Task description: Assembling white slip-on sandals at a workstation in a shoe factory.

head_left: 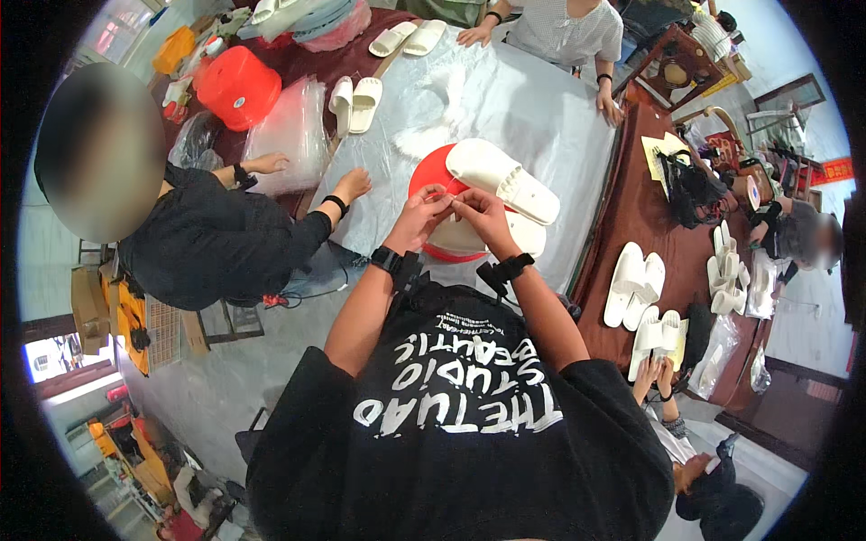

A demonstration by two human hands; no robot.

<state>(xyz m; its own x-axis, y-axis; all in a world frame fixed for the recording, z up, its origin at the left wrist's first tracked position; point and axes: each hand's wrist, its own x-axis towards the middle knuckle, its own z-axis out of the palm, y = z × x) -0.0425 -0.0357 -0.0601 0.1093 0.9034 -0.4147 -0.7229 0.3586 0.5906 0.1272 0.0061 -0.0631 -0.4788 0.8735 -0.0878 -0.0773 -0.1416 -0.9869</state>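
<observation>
My left hand point(420, 213) and my right hand point(479, 213) meet fingertip to fingertip just in front of me, pinching something small that I cannot make out. Right beyond them a white slipper point(502, 179) lies on top of a red round stool point(431, 173), with a second white slipper point(523, 236) partly under it. Both wrists wear black bands. The stool stands on a table covered with clear plastic sheeting point(532, 108).
A person in black point(225, 239) leans on the table at my left. Another person's hands point(471, 34) rest on the far edge. White slipper pairs point(355, 102) lie on the sheeting and on the dark red table point(634, 285) at right. A red tub point(237, 86) sits far left.
</observation>
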